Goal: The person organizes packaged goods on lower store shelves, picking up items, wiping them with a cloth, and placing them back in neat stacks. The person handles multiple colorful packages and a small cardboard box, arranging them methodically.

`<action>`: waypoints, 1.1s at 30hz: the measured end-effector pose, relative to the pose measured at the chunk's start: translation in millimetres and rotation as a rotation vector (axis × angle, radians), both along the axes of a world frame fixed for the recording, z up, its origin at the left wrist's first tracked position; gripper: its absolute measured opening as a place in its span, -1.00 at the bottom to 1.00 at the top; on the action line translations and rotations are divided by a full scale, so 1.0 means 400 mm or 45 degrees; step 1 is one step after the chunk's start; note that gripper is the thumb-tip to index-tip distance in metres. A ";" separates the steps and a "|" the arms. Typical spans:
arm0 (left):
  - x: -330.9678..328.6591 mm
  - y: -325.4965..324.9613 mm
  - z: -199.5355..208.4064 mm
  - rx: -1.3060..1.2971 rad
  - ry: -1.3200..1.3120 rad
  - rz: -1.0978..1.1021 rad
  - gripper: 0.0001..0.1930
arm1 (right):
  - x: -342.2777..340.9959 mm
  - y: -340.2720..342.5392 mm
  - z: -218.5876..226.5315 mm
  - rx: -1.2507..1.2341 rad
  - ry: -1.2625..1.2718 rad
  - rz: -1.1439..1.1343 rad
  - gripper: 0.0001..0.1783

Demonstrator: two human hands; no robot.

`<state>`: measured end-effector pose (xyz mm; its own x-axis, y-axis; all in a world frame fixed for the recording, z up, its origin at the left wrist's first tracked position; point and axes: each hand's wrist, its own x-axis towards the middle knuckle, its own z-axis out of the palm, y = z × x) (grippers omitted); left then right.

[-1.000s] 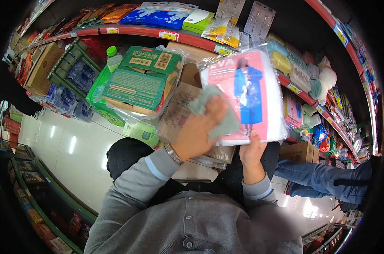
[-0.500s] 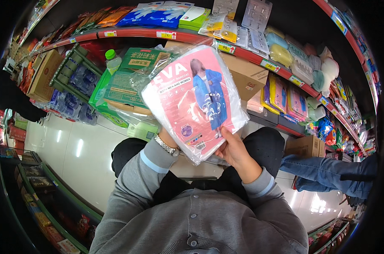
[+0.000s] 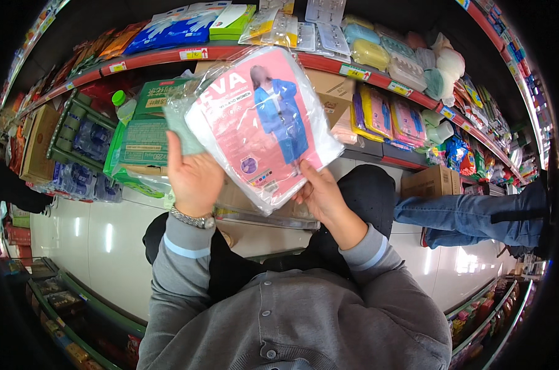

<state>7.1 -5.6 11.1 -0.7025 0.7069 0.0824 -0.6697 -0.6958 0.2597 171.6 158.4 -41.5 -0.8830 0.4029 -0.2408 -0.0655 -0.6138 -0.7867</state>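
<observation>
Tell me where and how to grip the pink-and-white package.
Probably best by the lower right edge of the package, coming from below right, thumb in front, fingers behind: it is flat, and that slanting edge faces the right hand, which pinches it there.

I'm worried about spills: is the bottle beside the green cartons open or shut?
Shut: a green cap sits on top of the bottle.
</observation>
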 end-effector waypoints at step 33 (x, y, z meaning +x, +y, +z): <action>-0.004 0.035 -0.075 -0.703 0.651 0.457 -0.41 | 0.067 0.233 0.114 1.744 -0.025 -0.439 -0.83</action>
<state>5.3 8.6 -18.8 -0.8630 0.4794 0.1597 -0.1380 -0.5276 0.8382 198.3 251.7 4.1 -0.6947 0.5165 0.5007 -0.0355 0.6706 -0.7410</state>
